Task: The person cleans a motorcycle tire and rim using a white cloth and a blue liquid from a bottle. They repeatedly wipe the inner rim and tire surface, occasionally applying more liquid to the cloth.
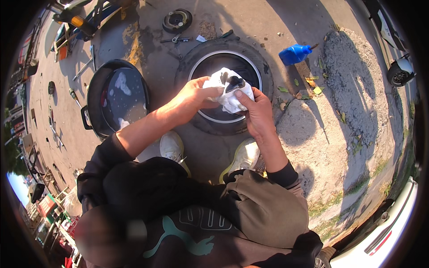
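My left hand [196, 96] and my right hand [258, 109] hold a crumpled white cloth [231, 97] between them, thumbs on top. A black patch shows in its upper folds; I cannot tell whether it is grease or a small dark part. Beneath the cloth, a tyre [266, 72] lies flat on the ground, with a bright metal rim edge [198, 63] and a dark centre. Both hands are over this wheel and partly cover it.
Left of the wheel stands a black basin [92, 97] holding dark liquid and foam. A blue plastic bottle [293, 55] is at the right. A brake assembly [177, 21], a ratchet [175, 39] and a screwdriver [74, 97] lie around. Rough concrete [362, 97] rises farther right.
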The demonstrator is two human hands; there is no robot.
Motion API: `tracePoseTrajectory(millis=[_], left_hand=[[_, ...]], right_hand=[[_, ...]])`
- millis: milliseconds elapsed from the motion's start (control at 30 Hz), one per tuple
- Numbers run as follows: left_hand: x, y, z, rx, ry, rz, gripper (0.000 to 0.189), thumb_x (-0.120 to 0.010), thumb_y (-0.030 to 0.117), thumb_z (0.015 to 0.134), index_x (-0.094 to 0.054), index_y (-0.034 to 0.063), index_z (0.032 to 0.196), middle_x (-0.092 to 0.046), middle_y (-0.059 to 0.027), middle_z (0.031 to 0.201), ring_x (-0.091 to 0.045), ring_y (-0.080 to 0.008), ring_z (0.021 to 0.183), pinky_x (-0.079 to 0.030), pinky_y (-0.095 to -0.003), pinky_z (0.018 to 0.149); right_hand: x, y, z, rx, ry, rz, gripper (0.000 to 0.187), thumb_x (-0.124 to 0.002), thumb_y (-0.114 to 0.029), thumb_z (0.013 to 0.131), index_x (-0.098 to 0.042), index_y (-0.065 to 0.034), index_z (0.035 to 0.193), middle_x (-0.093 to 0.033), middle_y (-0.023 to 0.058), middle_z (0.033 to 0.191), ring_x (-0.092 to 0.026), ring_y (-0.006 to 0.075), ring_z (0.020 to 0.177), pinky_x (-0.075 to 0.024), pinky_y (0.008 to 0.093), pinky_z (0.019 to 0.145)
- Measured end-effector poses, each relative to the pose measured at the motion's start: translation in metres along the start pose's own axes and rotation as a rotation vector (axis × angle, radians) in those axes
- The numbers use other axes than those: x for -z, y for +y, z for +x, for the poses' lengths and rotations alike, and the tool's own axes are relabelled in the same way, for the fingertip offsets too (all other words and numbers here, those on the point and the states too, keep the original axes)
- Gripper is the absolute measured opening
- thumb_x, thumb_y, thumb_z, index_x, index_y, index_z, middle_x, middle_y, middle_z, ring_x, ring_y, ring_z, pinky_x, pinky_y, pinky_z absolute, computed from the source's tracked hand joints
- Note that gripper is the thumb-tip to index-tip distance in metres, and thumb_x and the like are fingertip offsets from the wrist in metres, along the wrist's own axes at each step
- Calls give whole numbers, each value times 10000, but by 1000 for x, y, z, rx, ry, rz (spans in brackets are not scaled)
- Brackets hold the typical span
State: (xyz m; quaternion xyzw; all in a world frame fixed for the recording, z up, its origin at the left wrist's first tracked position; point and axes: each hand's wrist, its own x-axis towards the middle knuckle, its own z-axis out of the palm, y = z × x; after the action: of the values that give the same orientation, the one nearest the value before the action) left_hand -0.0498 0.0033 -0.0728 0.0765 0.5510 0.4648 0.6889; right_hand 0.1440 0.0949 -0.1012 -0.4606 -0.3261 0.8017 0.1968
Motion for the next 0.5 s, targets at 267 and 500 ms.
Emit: tracePoseTrajectory(millis=[267,500], left_hand=[[-13,-9,1,-192,179,32,250,-724,59,922,-628,60,1153,-725,-47,1099,-711,-127,947,-574,-323,851],[-18,-17,4,-604,269,870,363,-745,4,819,-610,6,1156,-698,-132,898,-691,-171,797,-554,-333,743]], right_hand=[[1,9,14,-3,105,-94,172,-784,-121,890,-693,-5,979,-720,48,842,-675,105,643,-548,258,521],[-15,6,2,246,112,-374,256,-751,-149,907,-688,50,1055,-724,65,899,-672,124,758,-572,299,651]])
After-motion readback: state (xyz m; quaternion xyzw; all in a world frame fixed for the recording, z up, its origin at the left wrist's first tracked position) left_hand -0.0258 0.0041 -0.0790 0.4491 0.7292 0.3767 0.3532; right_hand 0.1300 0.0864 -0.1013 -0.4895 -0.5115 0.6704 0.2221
